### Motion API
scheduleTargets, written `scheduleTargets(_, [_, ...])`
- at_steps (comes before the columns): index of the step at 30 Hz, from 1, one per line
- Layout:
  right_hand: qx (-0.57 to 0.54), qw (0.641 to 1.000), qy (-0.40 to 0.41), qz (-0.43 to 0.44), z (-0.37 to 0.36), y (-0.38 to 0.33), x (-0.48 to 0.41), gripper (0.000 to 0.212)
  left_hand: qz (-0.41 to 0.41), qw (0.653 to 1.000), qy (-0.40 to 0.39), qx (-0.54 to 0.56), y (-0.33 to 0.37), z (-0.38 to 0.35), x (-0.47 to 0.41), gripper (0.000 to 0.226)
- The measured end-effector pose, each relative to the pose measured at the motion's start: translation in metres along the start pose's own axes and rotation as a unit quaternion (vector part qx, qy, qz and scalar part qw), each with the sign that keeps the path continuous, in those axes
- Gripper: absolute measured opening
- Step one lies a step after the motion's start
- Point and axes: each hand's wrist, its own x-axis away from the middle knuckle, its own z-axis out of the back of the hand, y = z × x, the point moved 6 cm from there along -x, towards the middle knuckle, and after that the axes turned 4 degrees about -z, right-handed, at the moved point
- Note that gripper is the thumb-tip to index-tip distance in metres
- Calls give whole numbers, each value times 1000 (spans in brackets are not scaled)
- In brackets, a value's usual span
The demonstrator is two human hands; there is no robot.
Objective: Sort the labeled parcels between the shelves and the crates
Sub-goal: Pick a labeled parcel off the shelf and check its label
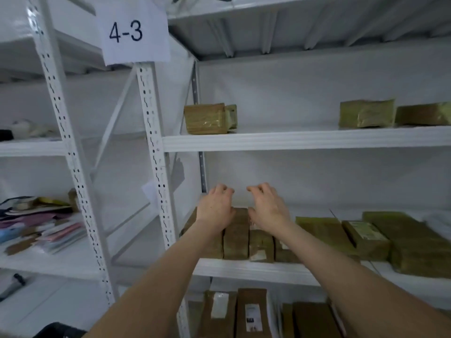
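Several brown taped parcels (236, 236) stand side by side on edge at the left end of the middle shelf (256, 268). My left hand (216, 207) and my right hand (267, 208) reach in over their tops, palms down, fingers loosely curled, holding nothing. Whether the palms touch the parcels I cannot tell. More flat parcels (366, 236) lie to the right on the same shelf, one showing a white label. A parcel (207, 119) sits on the shelf above at the left, two more parcels (367, 113) at the right. Labeled brown parcels (251, 313) stand on the shelf below.
A paper sign reading 4-3 (133, 31) hangs on the white perforated upright (156, 152). The neighbouring rack at the left holds a loose pile of flat envelopes (41, 228). A dark object (58, 330) shows at the bottom left edge.
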Motion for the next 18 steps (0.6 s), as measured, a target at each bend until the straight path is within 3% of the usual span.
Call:
scheduleTargets(9, [-83,993,72,-30,71,-25,-100,55,9,985,173,26,-51,89,-87,40])
scheduleTargets(14, [-227,969,70,-74,83,-34,-162,63,120,947,243,169,-116,116,-139,53])
scheduleTargets(18, [-272,958,63,-63,80,-53,-198,72,212,913,201,286,-161,113,-174,71])
